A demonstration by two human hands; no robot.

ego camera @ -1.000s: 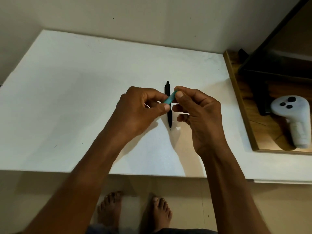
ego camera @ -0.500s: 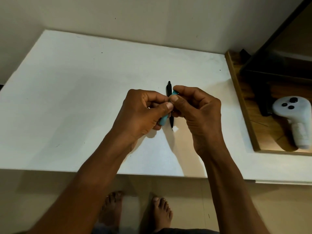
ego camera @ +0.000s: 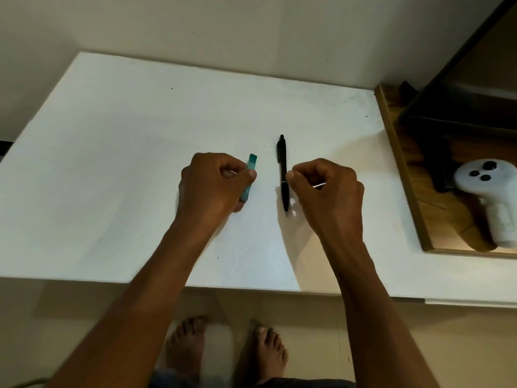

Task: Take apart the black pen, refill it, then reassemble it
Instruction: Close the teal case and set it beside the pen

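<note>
The black pen (ego camera: 283, 163) lies flat on the white table (ego camera: 112, 163), clip end far, tip towards me, between my two hands. My left hand (ego camera: 212, 189) sits to its left and grips a small teal tube (ego camera: 251, 165), whose top end sticks out above my thumb. My right hand (ego camera: 327, 191) is just right of the pen, fingers pinched closed beside the barrel. A thin pale sliver (ego camera: 319, 185) shows among those fingers; what it is I cannot make out.
A wooden tray (ego camera: 402, 175) adjoins the table's right side, holding a white handheld controller (ego camera: 486, 191) and a dark object (ego camera: 461, 107) behind it. A wall runs along the table's far edge. Bare feet show below the near edge.
My hands, together over the pen on the teal tube, have pulled apart. The left carried the tube to the left; the right drew off to the right, still pinched.
</note>
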